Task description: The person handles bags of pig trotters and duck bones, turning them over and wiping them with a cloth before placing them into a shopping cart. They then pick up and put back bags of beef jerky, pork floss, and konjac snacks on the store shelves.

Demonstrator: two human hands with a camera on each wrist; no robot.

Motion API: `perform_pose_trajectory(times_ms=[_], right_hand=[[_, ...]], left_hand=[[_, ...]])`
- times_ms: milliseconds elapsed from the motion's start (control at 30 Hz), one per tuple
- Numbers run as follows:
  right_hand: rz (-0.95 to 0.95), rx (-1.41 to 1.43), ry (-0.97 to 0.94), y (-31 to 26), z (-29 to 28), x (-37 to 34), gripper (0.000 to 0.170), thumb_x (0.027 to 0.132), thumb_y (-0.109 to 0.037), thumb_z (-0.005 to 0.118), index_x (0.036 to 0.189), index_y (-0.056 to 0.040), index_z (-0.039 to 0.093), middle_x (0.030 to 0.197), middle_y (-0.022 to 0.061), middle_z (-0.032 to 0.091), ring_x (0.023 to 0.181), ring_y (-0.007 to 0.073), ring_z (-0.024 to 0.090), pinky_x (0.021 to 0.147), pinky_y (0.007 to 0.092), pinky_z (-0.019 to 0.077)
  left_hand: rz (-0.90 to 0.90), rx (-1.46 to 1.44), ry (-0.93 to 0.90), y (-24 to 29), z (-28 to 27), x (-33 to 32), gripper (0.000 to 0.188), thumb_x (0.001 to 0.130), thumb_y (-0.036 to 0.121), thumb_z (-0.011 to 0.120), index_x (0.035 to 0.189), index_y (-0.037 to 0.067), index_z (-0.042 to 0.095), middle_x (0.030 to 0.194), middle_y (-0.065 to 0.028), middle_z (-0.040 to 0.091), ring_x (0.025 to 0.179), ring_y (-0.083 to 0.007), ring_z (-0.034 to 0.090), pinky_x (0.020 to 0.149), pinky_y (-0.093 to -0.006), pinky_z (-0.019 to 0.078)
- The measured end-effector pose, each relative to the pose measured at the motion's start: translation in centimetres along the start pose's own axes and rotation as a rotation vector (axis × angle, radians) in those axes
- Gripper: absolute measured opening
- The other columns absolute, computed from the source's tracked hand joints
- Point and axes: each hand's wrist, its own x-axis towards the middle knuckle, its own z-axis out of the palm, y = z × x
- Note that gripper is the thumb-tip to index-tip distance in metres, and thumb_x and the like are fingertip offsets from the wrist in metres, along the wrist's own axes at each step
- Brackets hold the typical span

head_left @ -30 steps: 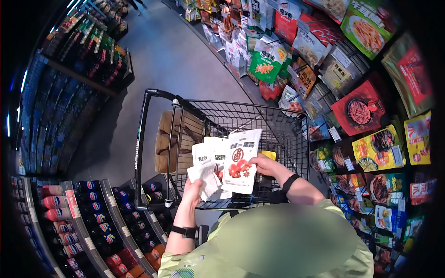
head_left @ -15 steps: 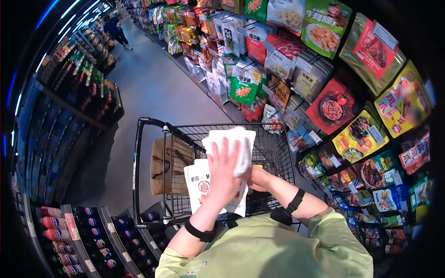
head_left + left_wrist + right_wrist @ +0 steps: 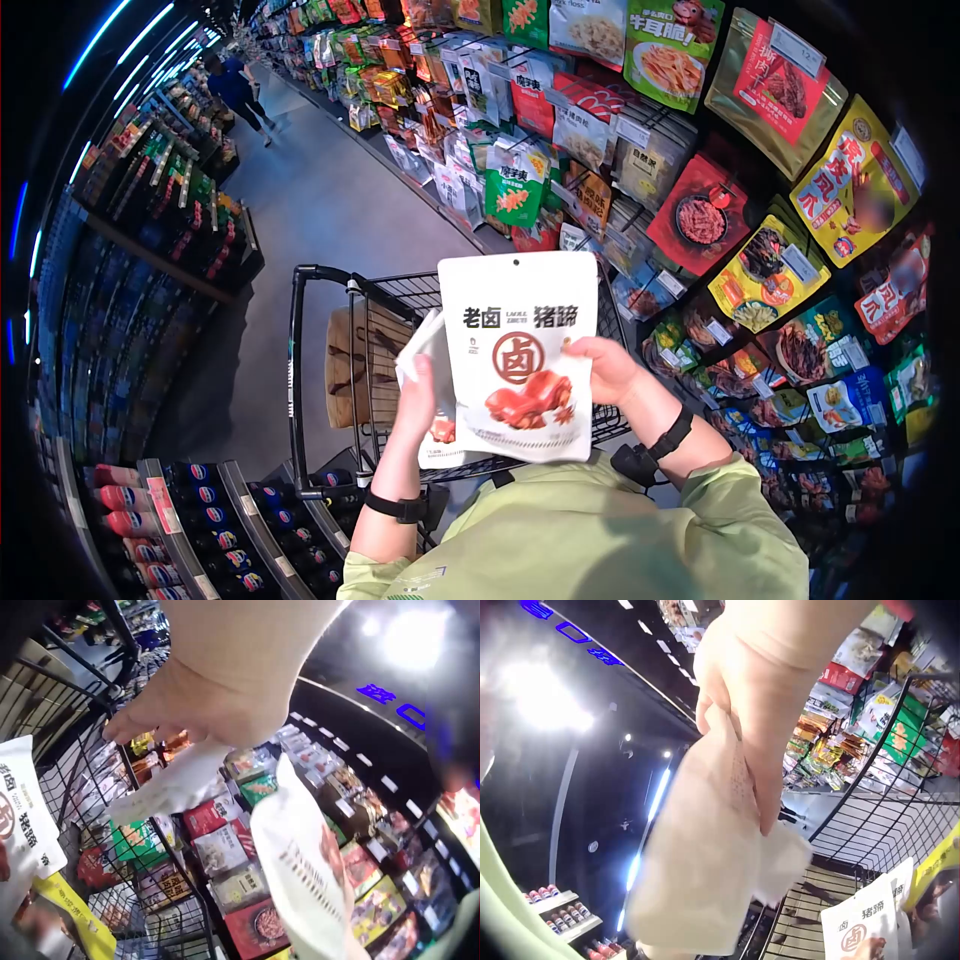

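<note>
My right hand (image 3: 612,375) pinches the right edge of a white food pouch (image 3: 518,425) printed with a dish of braised meat. Its printed front faces up, above the shopping cart, and its plain back (image 3: 694,847) fills much of the right wrist view. My left hand (image 3: 413,410) holds a second white pouch (image 3: 169,784), seen nearly edge-on in the left wrist view and partly covered by the first pouch in the head view. White pouches (image 3: 859,922) of the same kind lie in the cart beside a yellow packet (image 3: 75,919).
The black wire shopping cart (image 3: 385,290) stands in front of me, with a brown bag (image 3: 345,370) at its left end. Hanging snack pouches (image 3: 700,215) line the right side. Bottle shelves (image 3: 205,515) are at lower left. A person (image 3: 235,90) walks in the aisle ahead.
The right hand's pouch has come up closer to the head camera, front showing. The left hand, earlier spread over a pouch's white back, has moved left. The person in the aisle has come nearer.
</note>
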Motion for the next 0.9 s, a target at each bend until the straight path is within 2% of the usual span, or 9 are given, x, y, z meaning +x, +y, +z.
perform_pose_trajectory(times_ms=[33, 133, 200, 300, 400, 633, 800, 867, 900], right_hand=[[-0.010, 0.067, 0.001, -0.6, 0.3, -0.1, 0.042, 0.090, -0.014, 0.041, 0.128, 0.0033, 0.039, 0.124, 0.0170, 0.050, 0.114, 0.0280, 0.050, 0.100, 0.0414, 0.0375], [-0.051, -0.014, 0.056, -0.1, 1.5, 0.7, 0.048, 0.095, -0.031, 0.037, 0.132, -0.0005, 0.034, 0.131, 0.0165, 0.044, 0.118, 0.0285, 0.046, 0.102, 0.0430, 0.0351], [-0.049, -0.185, 0.098, 1.1, 3.1, 1.5, 0.056, 0.095, -0.042, 0.035, 0.135, -0.0024, 0.031, 0.135, 0.0147, 0.041, 0.122, 0.0288, 0.042, 0.103, 0.0441, 0.0323], [-0.007, -0.107, 0.039, 3.0, 4.5, 2.2, 0.053, 0.096, -0.041, 0.030, 0.136, -0.0054, 0.030, 0.135, 0.0118, 0.040, 0.122, 0.0244, 0.042, 0.103, 0.0391, 0.0325], [-0.105, -0.096, 0.095, 2.9, 5.0, 2.5, 0.055, 0.096, -0.044, 0.030, 0.137, -0.0077, 0.028, 0.137, 0.0107, 0.039, 0.124, 0.0246, 0.040, 0.104, 0.0401, 0.0314], [-0.366, 0.130, -0.002, -0.1, 5.7, 2.4, 0.058, 0.095, -0.044, 0.031, 0.137, -0.0047, 0.028, 0.137, 0.0153, 0.037, 0.125, 0.0329, 0.037, 0.105, 0.0468, 0.0283], [-0.454, 0.134, 0.052, -1.7, 4.8, 1.9, 0.055, 0.095, -0.042, 0.032, 0.135, -0.0048, 0.031, 0.136, 0.0137, 0.039, 0.124, 0.0296, 0.039, 0.104, 0.0445, 0.0292], [-0.472, 0.146, 0.057, -2.1, 4.7, 1.6, 0.054, 0.095, -0.042, 0.032, 0.135, -0.0054, 0.031, 0.137, 0.0131, 0.039, 0.125, 0.0296, 0.038, 0.104, 0.0448, 0.0291], [-0.475, 0.147, 0.055, -2.1, 4.5, 1.5, 0.054, 0.095, -0.042, 0.032, 0.135, -0.0054, 0.031, 0.137, 0.0131, 0.039, 0.125, 0.0296, 0.038, 0.104, 0.0448, 0.0291]], left_hand=[[-0.094, -0.137, 0.024, -0.5, -0.8, 0.2, 0.064, 0.095, 0.050, 0.020, 0.140, 0.005, 0.022, 0.139, -0.0179, 0.033, 0.129, -0.0287, 0.032, 0.105, -0.0380, 0.0264], [0.004, -0.228, 0.210, 1.7, -0.6, -0.5, 0.079, 0.091, 0.060, 0.022, 0.136, -0.005, 0.028, 0.135, -0.0225, 0.036, 0.127, -0.0271, 0.035, 0.103, -0.0353, 0.0282], [0.620, 0.250, 0.262, 6.1, 1.4, -1.0, 0.064, 0.094, 0.050, 0.026, 0.141, 0.006, 0.023, 0.148, -0.0172, 0.013, 0.136, -0.0323, 0.014, 0.109, -0.0418, 0.0133], [0.542, 0.796, 0.056, 7.0, 5.0, -2.4, 0.051, 0.090, 0.034, 0.046, 0.137, 0.019, 0.036, 0.147, -0.0166, 0.014, 0.134, -0.0454, 0.007, 0.105, -0.0555, 0.0126], [0.604, 0.815, -0.020, 7.8, 5.8, -3.8, 0.061, 0.079, 0.023, 0.060, 0.135, 0.027, 0.039, 0.148, -0.0142, 0.015, 0.129, -0.0538, 0.007, 0.101, -0.0634, 0.0128], [0.883, 1.055, -0.236, 3.3, 6.2, -7.1, 0.079, 0.061, 0.023, 0.071, 0.132, 0.038, 0.039, 0.145, -0.0039, 0.024, 0.131, -0.0486, 0.012, 0.098, -0.0680, 0.0161], [0.920, 0.899, -0.159, -0.7, 2.5, -5.9, 0.062, 0.066, 0.020, 0.069, 0.123, 0.035, 0.051, 0.140, -0.0065, 0.034, 0.130, -0.0445, 0.022, 0.103, -0.0597, 0.0195], [0.753, 0.994, -0.036, -3.0, -0.3, -4.8, 0.056, 0.075, 0.018, 0.063, 0.128, 0.024, 0.048, 0.144, -0.0144, 0.027, 0.132, -0.0410, 0.022, 0.106, -0.0510, 0.0181], [0.527, 0.716, 0.089, -3.7, -1.2, -4.5, 0.049, 0.084, 0.020, 0.056, 0.131, 0.012, 0.045, 0.143, -0.0150, 0.029, 0.133, -0.0366, 0.023, 0.108, -0.0444, 0.0181]])
